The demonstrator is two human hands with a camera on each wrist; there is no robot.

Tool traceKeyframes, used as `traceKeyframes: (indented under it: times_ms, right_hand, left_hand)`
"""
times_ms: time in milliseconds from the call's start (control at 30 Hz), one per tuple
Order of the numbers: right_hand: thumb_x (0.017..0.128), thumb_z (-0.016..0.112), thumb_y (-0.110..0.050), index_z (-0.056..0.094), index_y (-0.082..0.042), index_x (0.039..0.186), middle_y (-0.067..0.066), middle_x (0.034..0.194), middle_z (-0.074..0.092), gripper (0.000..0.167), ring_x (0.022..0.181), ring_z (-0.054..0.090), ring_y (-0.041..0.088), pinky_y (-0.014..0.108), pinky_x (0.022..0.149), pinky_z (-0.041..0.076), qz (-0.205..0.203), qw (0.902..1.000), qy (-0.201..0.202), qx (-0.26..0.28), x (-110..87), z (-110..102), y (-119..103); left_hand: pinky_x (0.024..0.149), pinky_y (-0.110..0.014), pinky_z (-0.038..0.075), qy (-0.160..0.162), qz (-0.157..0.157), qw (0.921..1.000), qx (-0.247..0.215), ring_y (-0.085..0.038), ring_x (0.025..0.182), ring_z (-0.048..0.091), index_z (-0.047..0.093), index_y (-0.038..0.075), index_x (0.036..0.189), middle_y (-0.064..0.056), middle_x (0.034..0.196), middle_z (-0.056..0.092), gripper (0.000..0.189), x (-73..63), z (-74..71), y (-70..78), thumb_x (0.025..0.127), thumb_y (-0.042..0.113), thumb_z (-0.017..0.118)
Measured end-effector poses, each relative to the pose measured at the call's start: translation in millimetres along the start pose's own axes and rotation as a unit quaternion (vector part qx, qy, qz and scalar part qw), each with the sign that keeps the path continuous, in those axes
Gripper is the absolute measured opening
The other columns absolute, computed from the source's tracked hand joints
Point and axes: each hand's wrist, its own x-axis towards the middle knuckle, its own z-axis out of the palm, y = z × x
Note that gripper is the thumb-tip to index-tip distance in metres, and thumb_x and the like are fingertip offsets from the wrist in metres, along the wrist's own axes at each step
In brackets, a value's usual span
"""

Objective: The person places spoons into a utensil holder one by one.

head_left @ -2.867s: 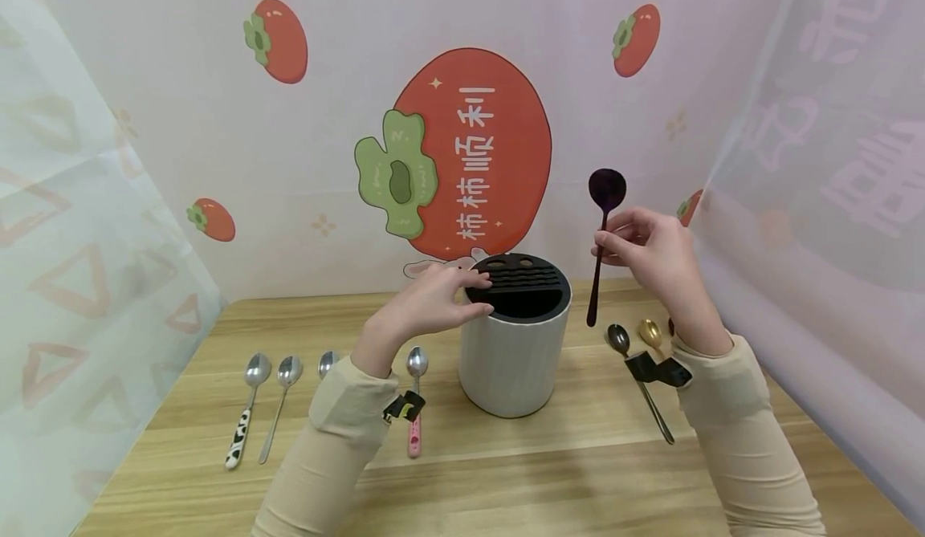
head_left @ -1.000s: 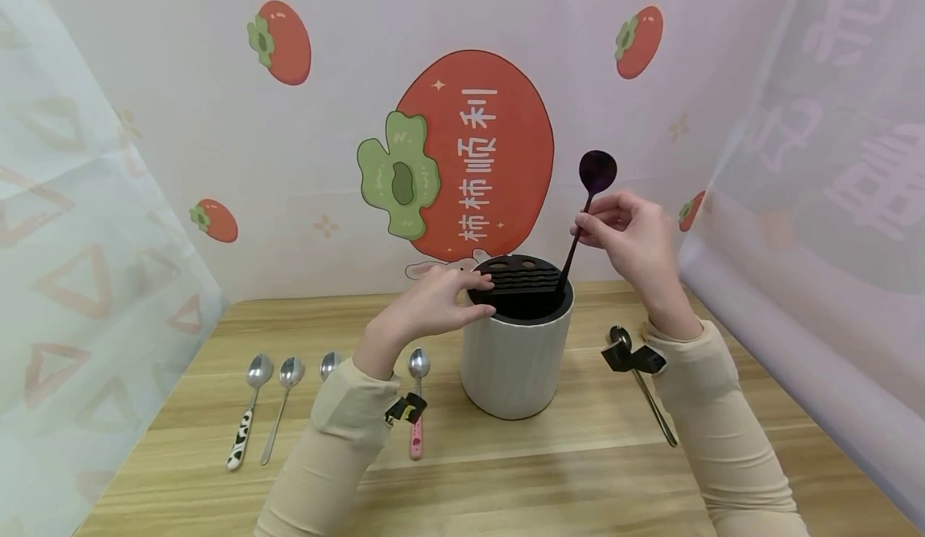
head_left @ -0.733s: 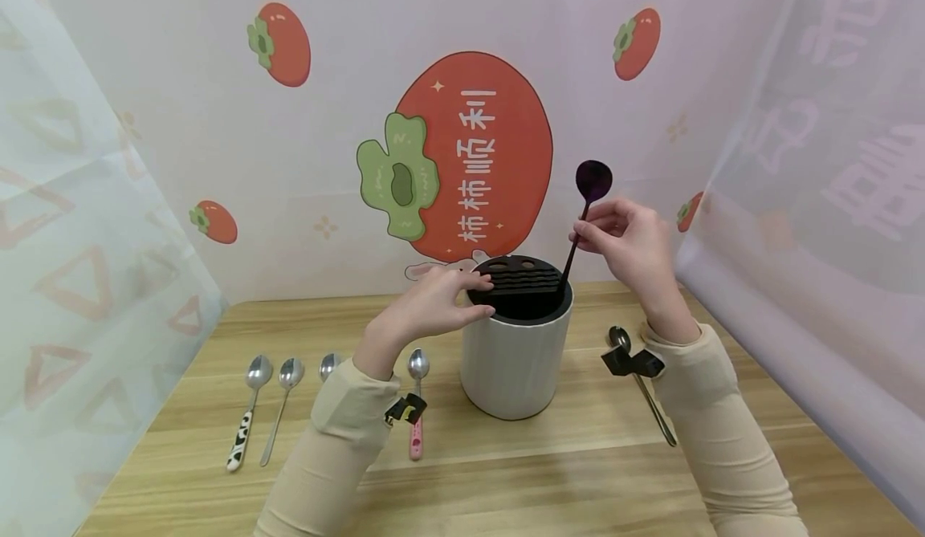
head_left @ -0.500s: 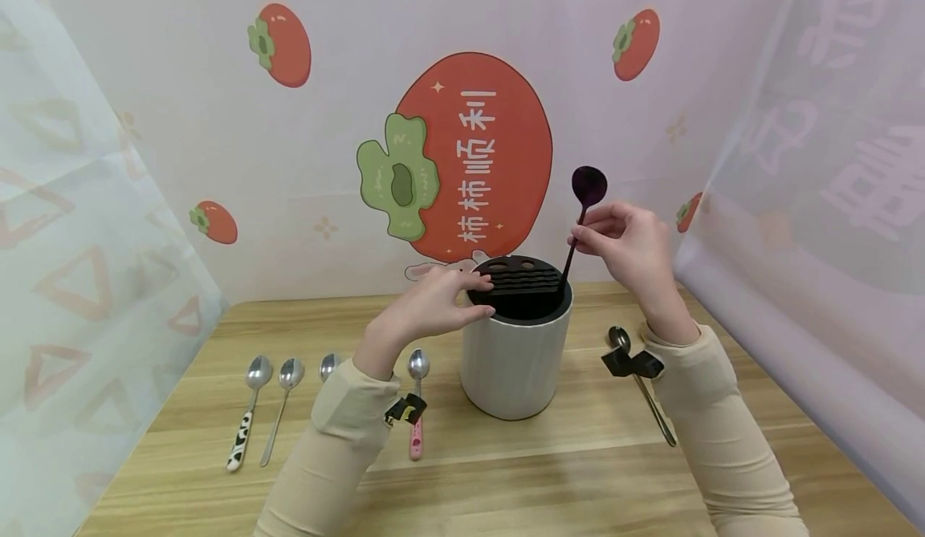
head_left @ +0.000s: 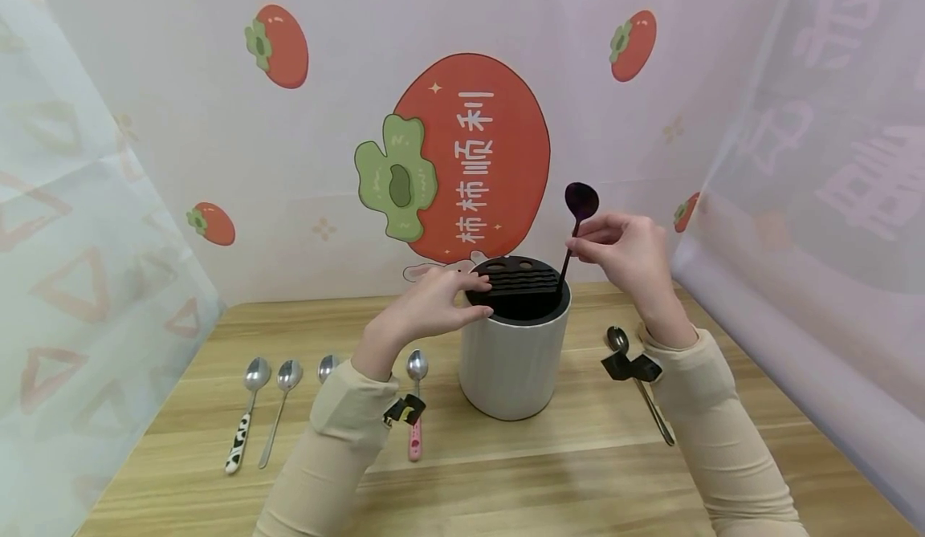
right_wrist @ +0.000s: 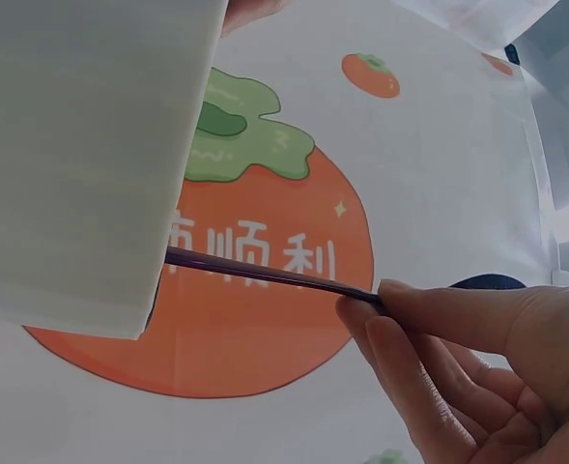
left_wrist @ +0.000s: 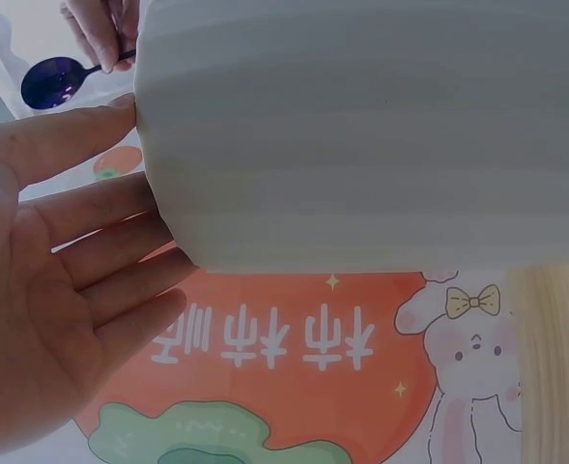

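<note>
My right hand point(head_left: 636, 252) pinches a dark purple spoon point(head_left: 581, 200) by its handle between thumb and fingers. The bowl points up, and the handle's lower end passes into the right side of the holder's black top. That cutlery holder point(head_left: 509, 376) is a white ribbed cylinder with slots, round holes and one wide opening. At its left rim rests my left hand point(head_left: 426, 303), thumb and fingers extended. Seen from the right wrist, the handle point(right_wrist: 265, 274) slants past the holder's edge, its far end hidden inside.
To the left lie a cow-print-handled spoon point(head_left: 256, 374), a plain steel spoon point(head_left: 289, 374), a partly hidden spoon point(head_left: 328, 367) and a pink-handled spoon point(head_left: 417, 364). A dark spoon point(head_left: 654, 412) lies by the right sleeve. A persimmon-printed cloth point(head_left: 325, 120) stands behind the wooden table.
My right hand has carried the purple spoon left from beside the holder, and its handle has gone into the top. Over the last second the spoon has sunk lower. The left hand stays put.
</note>
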Motion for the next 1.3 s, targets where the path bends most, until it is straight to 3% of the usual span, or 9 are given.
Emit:
traceKeyframes:
  times_ms: [567, 800, 900, 1200, 1300]
  right_hand:
    - [0.077, 0.078, -0.022, 0.074, -0.010, 0.087, 0.007, 0.078, 0.074, 0.016, 0.058, 0.064, -0.006, 0.015, 0.057, 0.048, -0.007, 0.9995, -0.015, -0.027, -2.2, 3.0, 7.0]
    - [0.078, 0.077, -0.023, 0.073, -0.010, 0.086, 0.008, 0.078, 0.074, 0.016, 0.058, 0.065, -0.004, 0.017, 0.055, 0.048, -0.005, 0.9986, -0.034, -0.040, -3.5, 3.4, 8.7]
    - [0.078, 0.077, -0.023, 0.073, -0.009, 0.086, 0.008, 0.078, 0.074, 0.016, 0.058, 0.066, -0.002, 0.018, 0.055, 0.049, 0.001, 0.9984, -0.041, -0.038, -4.0, 3.9, 9.4]
    - [0.079, 0.077, -0.023, 0.072, -0.008, 0.086, 0.008, 0.077, 0.074, 0.017, 0.061, 0.068, 0.005, 0.020, 0.056, 0.050, 0.005, 0.9973, -0.061, -0.041, -5.8, 4.7, 12.4]
    - [0.079, 0.076, -0.023, 0.073, -0.008, 0.085, 0.007, 0.076, 0.074, 0.016, 0.061, 0.069, 0.008, 0.020, 0.055, 0.050, 0.003, 0.9970, -0.063, -0.046, -6.8, 5.0, 13.0]
  left_hand:
    - [0.082, -0.028, 0.050, -0.001, -0.005, 1.0000, -0.002, -0.016, 0.105, 0.063, 0.067, 0.012, 0.118, -0.001, 0.128, 0.062, 0.035, 0.6, -0.9, 1.0, 0.088, 0.031, 0.066]
    - [0.078, -0.027, 0.048, -0.003, -0.003, 1.0000, -0.001, -0.015, 0.096, 0.065, 0.067, 0.012, 0.118, -0.001, 0.129, 0.061, 0.035, 0.2, -1.3, 1.9, 0.088, 0.030, 0.066]
    - [0.079, -0.026, 0.048, -0.001, -0.003, 1.0000, 0.002, -0.015, 0.101, 0.064, 0.068, 0.012, 0.117, -0.001, 0.129, 0.062, 0.035, 0.2, -0.8, 1.4, 0.088, 0.031, 0.066]
    - [0.073, -0.024, 0.047, 0.000, -0.002, 1.0000, 0.004, -0.008, 0.077, 0.063, 0.068, 0.013, 0.118, -0.001, 0.129, 0.061, 0.035, 0.2, -0.7, 1.6, 0.088, 0.031, 0.066]
    - [0.076, -0.026, 0.048, -0.002, -0.005, 1.0000, 0.004, -0.010, 0.088, 0.064, 0.067, 0.013, 0.118, -0.001, 0.129, 0.061, 0.035, 0.0, -0.5, 1.8, 0.088, 0.032, 0.066]
